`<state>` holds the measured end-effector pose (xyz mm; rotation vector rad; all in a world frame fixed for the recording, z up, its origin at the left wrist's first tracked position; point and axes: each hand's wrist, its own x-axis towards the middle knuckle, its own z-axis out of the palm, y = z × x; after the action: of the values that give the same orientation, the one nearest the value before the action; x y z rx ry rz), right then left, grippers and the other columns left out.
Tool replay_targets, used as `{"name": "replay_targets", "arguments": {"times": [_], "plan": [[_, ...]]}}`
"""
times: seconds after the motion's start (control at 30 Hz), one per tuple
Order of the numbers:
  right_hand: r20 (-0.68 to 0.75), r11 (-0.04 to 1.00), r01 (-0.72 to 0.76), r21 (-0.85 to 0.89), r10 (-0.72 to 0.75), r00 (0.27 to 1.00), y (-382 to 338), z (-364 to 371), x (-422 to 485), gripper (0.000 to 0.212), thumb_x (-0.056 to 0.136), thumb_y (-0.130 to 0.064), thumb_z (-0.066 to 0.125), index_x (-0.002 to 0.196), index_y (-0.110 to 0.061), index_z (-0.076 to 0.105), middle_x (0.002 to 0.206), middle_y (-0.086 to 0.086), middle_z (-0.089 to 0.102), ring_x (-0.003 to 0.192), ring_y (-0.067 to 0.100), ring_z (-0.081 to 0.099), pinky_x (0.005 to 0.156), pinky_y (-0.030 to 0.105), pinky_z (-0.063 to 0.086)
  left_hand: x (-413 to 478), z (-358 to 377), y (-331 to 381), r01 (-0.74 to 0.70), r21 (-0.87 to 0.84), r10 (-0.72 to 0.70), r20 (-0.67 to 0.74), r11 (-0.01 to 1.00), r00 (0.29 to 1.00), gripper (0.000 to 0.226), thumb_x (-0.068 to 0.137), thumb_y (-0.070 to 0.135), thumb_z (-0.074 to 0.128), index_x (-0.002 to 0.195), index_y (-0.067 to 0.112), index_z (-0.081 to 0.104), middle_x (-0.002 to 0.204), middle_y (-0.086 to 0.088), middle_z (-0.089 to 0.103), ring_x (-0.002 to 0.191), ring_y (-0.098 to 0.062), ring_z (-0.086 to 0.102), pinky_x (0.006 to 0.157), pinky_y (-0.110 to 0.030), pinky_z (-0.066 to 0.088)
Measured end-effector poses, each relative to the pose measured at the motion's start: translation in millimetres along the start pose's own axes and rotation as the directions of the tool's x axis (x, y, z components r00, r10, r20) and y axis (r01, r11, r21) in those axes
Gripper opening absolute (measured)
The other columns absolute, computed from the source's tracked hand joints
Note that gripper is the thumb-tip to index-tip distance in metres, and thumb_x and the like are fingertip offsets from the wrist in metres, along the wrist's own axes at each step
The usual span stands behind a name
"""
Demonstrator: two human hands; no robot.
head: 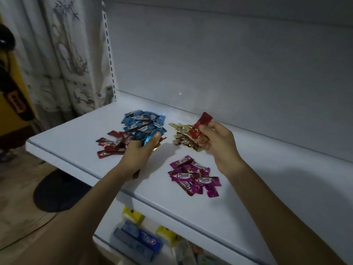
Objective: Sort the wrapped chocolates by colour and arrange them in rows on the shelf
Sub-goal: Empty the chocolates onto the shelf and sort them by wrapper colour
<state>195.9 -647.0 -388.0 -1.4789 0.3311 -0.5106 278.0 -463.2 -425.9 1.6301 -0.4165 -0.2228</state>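
Over the shelf (80, 136), the right hand (219, 144) pinches a red chocolate (200, 127) just above the gold pile (181, 134). Left of that pile, the left hand (142, 150) grips blue chocolates (145, 137), beside the blue pile (143, 121) and red pile (112, 144).

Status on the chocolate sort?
Left hand grips a bunch, blue on top; right hand pinches one red chocolate. Blue pile, red pile, gold pile, pink pile on shelf, no rows yet. Nothing blocking.
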Motion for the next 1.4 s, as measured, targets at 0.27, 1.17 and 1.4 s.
{"name": "replay_targets", "arguments": {"times": [0.27,1.17,1.4], "plan": [[0.141,0.901,0.156,-0.405,-0.107,0.984,15.0,67.5,20.5,0.017,0.085,-0.015,0.070,0.101,-0.011,0.072,0.087,0.001,0.071,0.076,0.009,0.066,0.074,0.027,0.053,-3.9,-14.1,-16.9,-0.017,-0.123,0.003,-0.109,0.992,0.994,0.023,0.094,0.035,0.055,0.089,0.015,0.066,0.064,0.014,0.062,0.056,0.012,0.055,0.052,-0.004,0.040],[0.412,0.933,-0.044,-0.357,0.200,0.889,16.1,100.5,13.8,0.014,0.089,-0.020,0.065,0.101,-0.014,0.065,0.080,0.004,0.072,0.063,0.014,0.063,0.057,0.025,0.052,4.7,-20.2,-19.7,-0.099,-0.327,0.018,-0.242,0.940,0.970,0.029,0.100,0.033,0.048,0.081,0.020,0.066,0.058,0.014,0.064,0.056,0.003,0.058,0.052,-0.012,0.043],[0.301,0.955,-0.079,-0.285,0.167,0.939,20.8,87.4,9.9,0.024,0.090,-0.002,0.059,0.113,-0.008,0.062,0.078,0.007,0.068,0.060,0.012,0.065,0.061,0.027,0.056,11.0,-17.4,-32.2,-0.195,-0.081,0.180,-0.161,0.977,0.970,0.015,0.098,0.030,0.054,0.094,0.025,0.067,0.090,0.004,0.072,0.088,-0.009,0.068,0.077,-0.027,0.053]]}}
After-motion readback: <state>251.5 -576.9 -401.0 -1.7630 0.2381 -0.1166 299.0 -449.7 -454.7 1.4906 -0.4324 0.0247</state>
